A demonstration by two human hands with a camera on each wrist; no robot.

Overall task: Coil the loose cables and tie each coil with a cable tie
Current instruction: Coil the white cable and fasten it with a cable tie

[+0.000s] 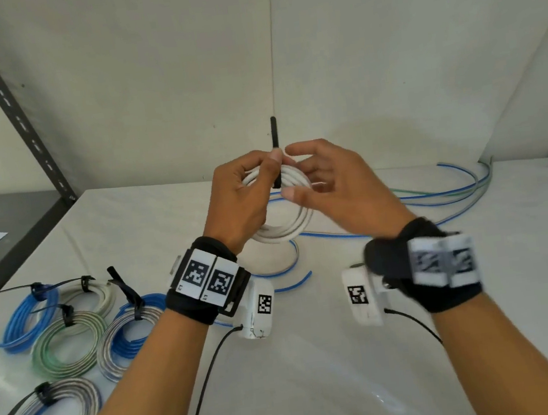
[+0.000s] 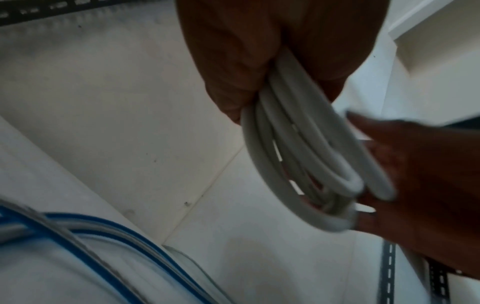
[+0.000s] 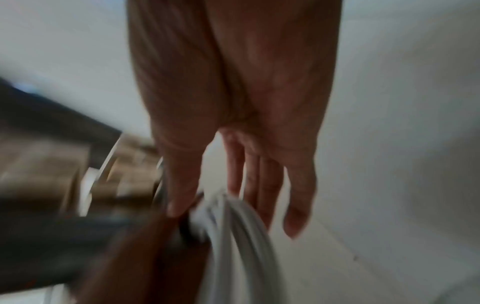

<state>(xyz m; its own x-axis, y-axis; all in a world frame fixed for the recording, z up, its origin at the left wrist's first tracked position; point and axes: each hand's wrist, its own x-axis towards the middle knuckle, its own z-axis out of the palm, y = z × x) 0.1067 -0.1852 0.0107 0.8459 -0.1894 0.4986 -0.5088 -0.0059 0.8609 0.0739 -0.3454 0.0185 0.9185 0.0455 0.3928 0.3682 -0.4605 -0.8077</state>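
Note:
A white cable coil (image 1: pixel 284 219) hangs above the table, gripped at its top by my left hand (image 1: pixel 246 193). A black cable tie (image 1: pixel 273 138) stands upright at that grip, its tail pointing up between the two hands. In the left wrist view the coil (image 2: pixel 298 154) hangs from my curled fingers. My right hand (image 1: pixel 317 178) is beside the coil, fingers loosely spread, thumb near the tie, holding nothing that I can see. The right wrist view is blurred; it shows straight fingers (image 3: pixel 259 185) next to the white coil (image 3: pixel 239 236).
Several tied coils, blue, green and grey (image 1: pixel 60 333), lie at the left front of the white table (image 1: pixel 320 374). Loose blue and green cables (image 1: pixel 436 192) trail across the back right. A grey shelf upright (image 1: pixel 11 101) stands at the left.

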